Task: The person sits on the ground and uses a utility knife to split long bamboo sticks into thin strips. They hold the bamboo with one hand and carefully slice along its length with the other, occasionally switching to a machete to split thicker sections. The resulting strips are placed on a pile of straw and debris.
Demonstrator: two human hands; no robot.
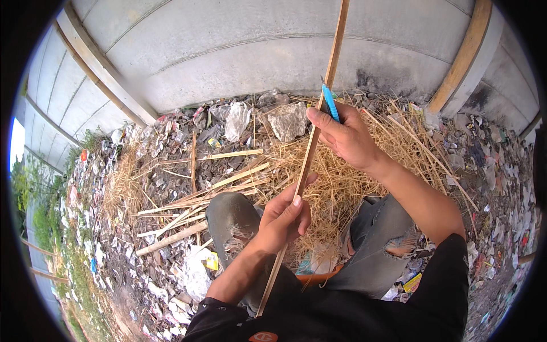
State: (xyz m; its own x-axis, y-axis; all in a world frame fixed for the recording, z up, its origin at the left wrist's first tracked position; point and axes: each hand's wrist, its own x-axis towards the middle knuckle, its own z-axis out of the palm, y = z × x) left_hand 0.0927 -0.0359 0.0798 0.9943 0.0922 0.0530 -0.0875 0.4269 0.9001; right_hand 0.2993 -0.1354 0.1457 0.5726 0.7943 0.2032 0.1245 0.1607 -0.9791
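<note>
A long, thin bamboo strip [334, 54] slants up from my lap past the top of the view. Lower down, between my knees, my left hand [280, 220] is closed round it. My right hand [352, 135], higher up, grips a blue utility knife [330, 104] with its dark blade pointing upward beside the strip. The right thumb lies across the strip at the knife. I cannot tell whether the blade touches the bamboo.
Several split bamboo strips [228, 181] lie left of my knees. A heap of straw-like shavings [330, 171] covers the ground ahead. Beyond it are a rock [288, 121], a white plastic bag [237, 121] and a grey concrete wall [245, 62]. Scattered litter surrounds me.
</note>
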